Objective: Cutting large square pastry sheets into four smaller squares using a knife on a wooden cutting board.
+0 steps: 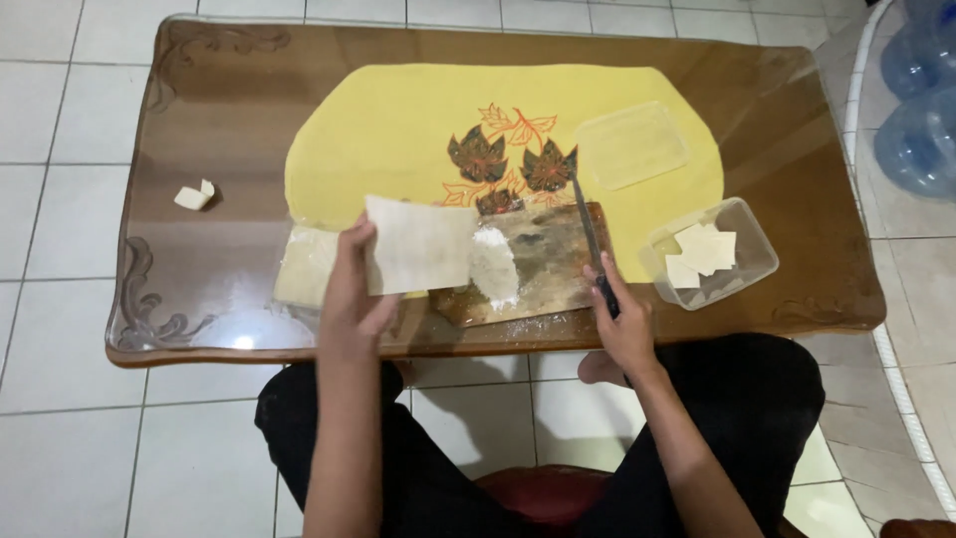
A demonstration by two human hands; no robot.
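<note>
Head view: left hand (351,299) fingers pinched on a thin pale square sheet (420,244), held up over the wooden board (538,264). Right hand (622,324) closed around a knife (588,234), blade flat on the board. Beside it, clear plastic box (742,264) with cut squares; its flat clear lid (630,144) on the yellow mat (398,130).
</note>
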